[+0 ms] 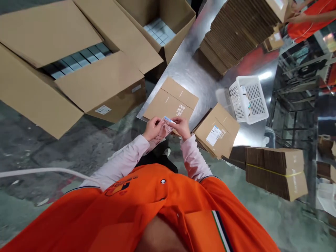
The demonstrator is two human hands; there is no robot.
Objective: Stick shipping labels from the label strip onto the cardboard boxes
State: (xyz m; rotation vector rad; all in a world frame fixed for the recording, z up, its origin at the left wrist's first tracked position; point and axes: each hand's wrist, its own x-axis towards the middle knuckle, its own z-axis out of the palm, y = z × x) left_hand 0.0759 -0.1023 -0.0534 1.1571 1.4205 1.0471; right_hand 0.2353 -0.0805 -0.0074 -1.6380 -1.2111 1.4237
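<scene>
Both of my hands pinch a sheet of printed labels (159, 137) in front of my body. My left hand (152, 128) grips its left edge, and my right hand (182, 126) has thumb and finger closed at its upper corner. Just beyond my fingers, a flattened brown carton (172, 98) with white print lies on the metal table (181, 71). To the right of my right hand is a stack of flat cartons (225, 122). Its top one carries a white shipping label (213, 135).
Large open boxes (118, 101) holding rows of small packs stand at left. A tall pile of flattened cardboard (236, 31) sits at the table's far side, near a white basket (253, 99). A strapped carton bundle (275, 171) is at right. Another person's orange sleeve (315, 22) shows top right.
</scene>
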